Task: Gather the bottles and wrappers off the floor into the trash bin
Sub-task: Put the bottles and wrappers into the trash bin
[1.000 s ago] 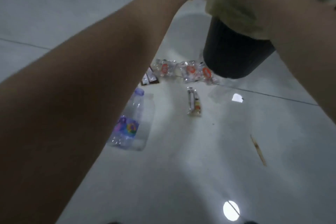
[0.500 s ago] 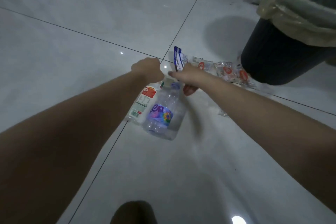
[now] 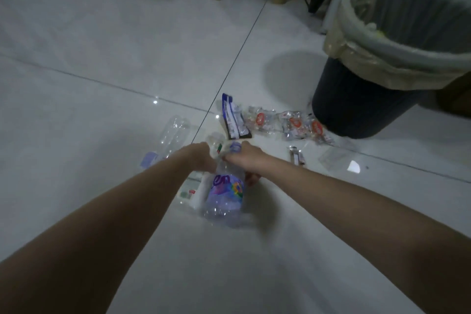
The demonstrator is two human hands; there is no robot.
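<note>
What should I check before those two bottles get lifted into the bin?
1. Right hand grips purple bottle: ok.
2. Left hand grips white-label bottle: cannot tell, fingers hidden.
3. Bin open, liner on: ok.
4. Room in bin: cannot tell, bottom hidden.
5. Floor tidy: not ok; clear bottle and wrappers lie there.
</note>
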